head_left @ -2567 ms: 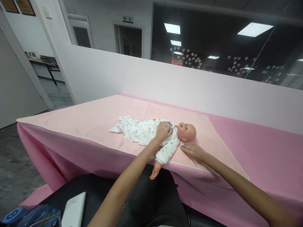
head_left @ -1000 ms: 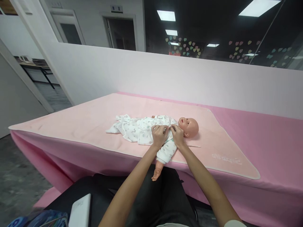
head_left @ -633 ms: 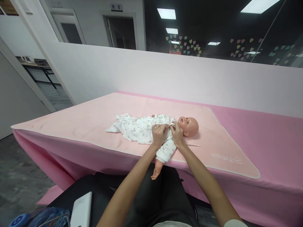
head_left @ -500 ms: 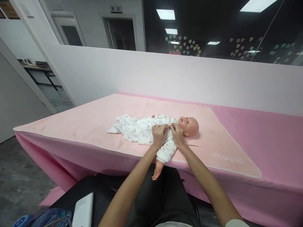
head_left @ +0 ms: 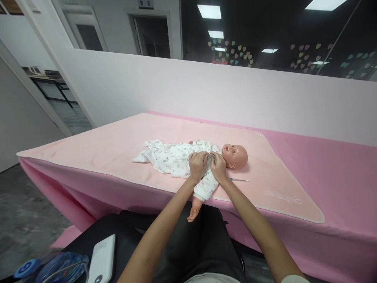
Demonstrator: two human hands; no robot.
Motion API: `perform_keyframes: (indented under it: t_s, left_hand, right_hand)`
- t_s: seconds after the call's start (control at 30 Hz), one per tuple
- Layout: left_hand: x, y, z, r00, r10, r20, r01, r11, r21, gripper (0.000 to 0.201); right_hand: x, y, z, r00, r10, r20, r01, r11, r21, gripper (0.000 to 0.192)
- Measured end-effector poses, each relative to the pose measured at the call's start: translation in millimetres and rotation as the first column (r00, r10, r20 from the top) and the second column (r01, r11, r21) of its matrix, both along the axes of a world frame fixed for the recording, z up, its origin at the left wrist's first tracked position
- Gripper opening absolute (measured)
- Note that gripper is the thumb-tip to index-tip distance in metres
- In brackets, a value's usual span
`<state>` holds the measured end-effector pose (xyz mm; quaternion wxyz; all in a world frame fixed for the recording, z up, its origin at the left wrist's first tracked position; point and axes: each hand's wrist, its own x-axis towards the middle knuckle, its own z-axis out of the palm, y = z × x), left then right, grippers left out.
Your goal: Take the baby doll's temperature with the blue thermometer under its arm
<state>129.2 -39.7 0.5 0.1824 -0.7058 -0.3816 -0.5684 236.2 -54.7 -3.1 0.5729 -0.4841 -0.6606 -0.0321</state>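
A baby doll point(head_left: 238, 155) lies on its back across the table, head to the right, one arm hanging over the near edge. It wears a white patterned outfit point(head_left: 173, 155). At the chest, my left hand point(head_left: 198, 164) is closed with its fingertips pinching the cloth near the front opening. My right hand point(head_left: 218, 166) sits close beside it by the doll's neck, its fingers also closed on the cloth. The exact spot between the fingertips is hidden. Just right of my right wrist lies a thin thermometer-like stick point(head_left: 240, 180) with a blue end.
A pale pink mat point(head_left: 282, 184) covers much of the table, over a darker pink cloth point(head_left: 338, 177). A white wall point(head_left: 206, 90) rises behind. At lower left, a white box-like device point(head_left: 102, 257) and a blue plastic-wrapped item point(head_left: 63, 267) rest on a black seat.
My two hands stay at the doll's chest with small finger movements. More of the thin stick's blue end shows beside my right wrist. The view has shifted slightly.
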Motion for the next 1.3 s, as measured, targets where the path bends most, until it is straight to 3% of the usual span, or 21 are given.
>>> perform_keyframes:
  t_s: [0.3, 0.5, 0.67, 0.87, 1.17, 1.3]
  left_hand:
    - [1.8, -2.1, -0.6, 0.991, -0.054, -0.122, 0.050, 0.998, -0.035, 0.011]
    - [-0.3, -3.5, 0.3, 0.998, -0.040, -0.045, 0.039, 0.999, -0.010, 0.010]
    - [-15.8, -6.1, 5.5, 0.996, 0.057, 0.062, -0.051, 0.993, -0.103, 0.010]
    - [-23.5, -7.0, 5.3, 0.998, 0.057, 0.023, -0.053, 0.984, -0.167, 0.012]
    - [-21.3, -7.5, 5.4, 0.997, 0.036, 0.062, -0.027, 0.989, -0.147, 0.008]
    - [-21.6, -8.5, 7.5, 0.995, -0.059, 0.079, 0.072, 0.984, -0.163, 0.008]
  right_hand:
    - [0.6, 4.0, -2.5, 0.986, -0.039, -0.162, 0.030, 0.998, -0.059, 0.023]
    - [0.8, 5.8, -3.7, 0.992, -0.065, -0.105, 0.064, 0.998, -0.019, 0.023]
    - [2.1, 3.3, -0.7, 0.984, -0.088, -0.158, 0.088, 0.996, -0.009, 0.023]
    - [0.9, 0.0, 2.1, 0.980, -0.076, -0.185, 0.077, 0.997, 0.000, 0.023]
    - [3.5, 2.4, 0.1, 0.993, -0.052, -0.111, 0.057, 0.997, 0.044, 0.031]
    - [1.6, 0.3, 0.5, 0.999, -0.025, -0.028, 0.027, 0.996, 0.086, 0.034]
